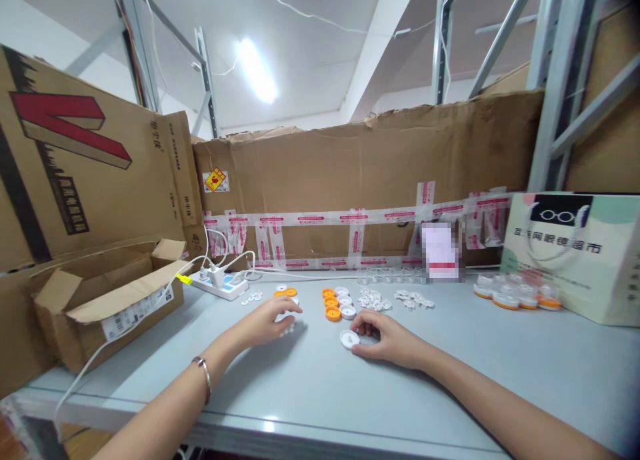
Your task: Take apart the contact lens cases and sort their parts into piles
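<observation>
My right hand (383, 339) grips a white round cap (349, 340) by its edge, thumb in front and fingers behind. The cap is tilted a little, with its hollow side facing me. My left hand (273, 320) is over the table's left-middle part, thumb and fingers apart. Just beyond its fingertips lie orange round caps (287, 292) and a white disc (281, 288); a white piece is partly hidden behind the fingers. Between the hands, farther back, stand a column of orange caps (332, 303) and a column of white caps (345, 301).
Small white parts (374, 300) lie in piles behind my right hand, with clear rings (390, 276) farther back. Finished-looking orange-and-clear round cases (517, 293) sit by a paper bag (575, 260). Left are a power strip (220, 285) and an open carton (115, 307).
</observation>
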The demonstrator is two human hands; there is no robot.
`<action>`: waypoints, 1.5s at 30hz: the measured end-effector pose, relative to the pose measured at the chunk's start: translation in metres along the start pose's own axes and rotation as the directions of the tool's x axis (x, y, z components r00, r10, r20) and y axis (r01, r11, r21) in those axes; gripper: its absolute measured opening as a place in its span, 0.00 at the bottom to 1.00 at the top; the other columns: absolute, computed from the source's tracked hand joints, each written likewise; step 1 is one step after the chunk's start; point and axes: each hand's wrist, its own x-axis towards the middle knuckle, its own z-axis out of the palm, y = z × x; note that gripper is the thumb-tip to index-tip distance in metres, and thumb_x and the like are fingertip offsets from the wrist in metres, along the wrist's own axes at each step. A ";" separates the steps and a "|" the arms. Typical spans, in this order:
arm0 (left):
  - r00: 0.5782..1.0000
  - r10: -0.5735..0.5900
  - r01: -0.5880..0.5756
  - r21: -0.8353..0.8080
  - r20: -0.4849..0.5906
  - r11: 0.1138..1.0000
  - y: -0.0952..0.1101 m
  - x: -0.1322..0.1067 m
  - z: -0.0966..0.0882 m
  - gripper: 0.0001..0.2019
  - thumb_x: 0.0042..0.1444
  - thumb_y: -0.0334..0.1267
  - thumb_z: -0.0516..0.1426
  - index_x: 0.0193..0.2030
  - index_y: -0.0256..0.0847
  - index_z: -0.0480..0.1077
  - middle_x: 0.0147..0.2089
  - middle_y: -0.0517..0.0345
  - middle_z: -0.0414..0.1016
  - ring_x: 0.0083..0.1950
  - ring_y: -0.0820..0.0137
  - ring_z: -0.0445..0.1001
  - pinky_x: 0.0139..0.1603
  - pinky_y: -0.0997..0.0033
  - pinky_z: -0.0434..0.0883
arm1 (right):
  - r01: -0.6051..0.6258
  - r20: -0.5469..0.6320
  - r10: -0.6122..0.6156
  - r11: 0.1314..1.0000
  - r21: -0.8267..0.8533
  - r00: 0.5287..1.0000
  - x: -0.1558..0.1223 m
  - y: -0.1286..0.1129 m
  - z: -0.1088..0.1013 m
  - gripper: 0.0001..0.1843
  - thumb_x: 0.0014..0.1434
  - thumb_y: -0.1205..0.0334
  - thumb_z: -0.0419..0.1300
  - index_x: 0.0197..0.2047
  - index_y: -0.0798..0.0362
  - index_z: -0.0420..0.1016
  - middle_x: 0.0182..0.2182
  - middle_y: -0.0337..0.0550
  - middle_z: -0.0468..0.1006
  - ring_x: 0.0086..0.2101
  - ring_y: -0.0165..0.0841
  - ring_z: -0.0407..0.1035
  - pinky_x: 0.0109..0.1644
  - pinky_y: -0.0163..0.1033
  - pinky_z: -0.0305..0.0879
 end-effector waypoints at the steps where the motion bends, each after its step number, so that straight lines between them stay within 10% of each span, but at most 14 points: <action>1: 0.999 0.041 -0.041 -0.008 -0.010 0.999 0.009 0.004 0.001 0.10 0.55 0.31 0.51 0.42 0.39 0.69 0.43 0.54 0.72 0.45 0.70 0.69 0.48 0.70 0.65 | 0.002 0.000 -0.002 1.000 0.002 1.000 0.000 -0.001 0.000 0.12 0.44 0.57 0.61 0.33 0.53 0.70 0.31 0.40 0.67 0.33 0.32 0.61 0.38 0.37 0.59; 7: 0.952 0.293 -0.302 0.117 0.084 0.946 0.050 0.036 0.022 0.05 0.53 0.31 0.55 0.35 0.38 0.72 0.35 0.56 0.73 0.38 0.72 0.71 0.38 0.76 0.65 | 0.055 -0.028 -0.055 0.998 -0.002 0.998 0.000 -0.001 0.002 0.11 0.44 0.58 0.61 0.31 0.54 0.70 0.29 0.40 0.66 0.30 0.30 0.60 0.36 0.36 0.59; 15: 0.898 0.418 -0.427 0.492 0.135 0.759 0.047 0.052 0.048 0.05 0.54 0.35 0.55 0.30 0.38 0.70 0.32 0.59 0.73 0.35 0.71 0.70 0.34 0.72 0.61 | 0.101 -0.049 -0.101 0.995 0.006 0.994 0.003 0.006 0.004 0.10 0.44 0.59 0.60 0.29 0.55 0.69 0.27 0.39 0.65 0.29 0.30 0.60 0.34 0.35 0.59; 26: 0.687 0.710 -0.597 0.679 0.157 0.428 0.044 0.048 0.043 0.09 0.57 0.28 0.50 0.26 0.35 0.64 0.27 0.58 0.67 0.29 0.72 0.65 0.32 0.70 0.59 | 0.108 -0.050 -0.108 0.994 -0.007 0.993 0.004 0.005 0.006 0.10 0.44 0.58 0.60 0.27 0.55 0.69 0.26 0.39 0.65 0.28 0.29 0.60 0.33 0.35 0.59; 45: 0.697 0.693 -0.588 0.699 0.184 0.407 0.046 0.046 0.044 0.07 0.55 0.28 0.52 0.26 0.35 0.64 0.26 0.58 0.66 0.29 0.71 0.65 0.31 0.69 0.61 | 0.117 -0.073 -0.116 0.993 0.005 0.991 0.006 0.006 0.010 0.08 0.43 0.59 0.59 0.26 0.55 0.67 0.25 0.38 0.64 0.27 0.28 0.59 0.32 0.35 0.59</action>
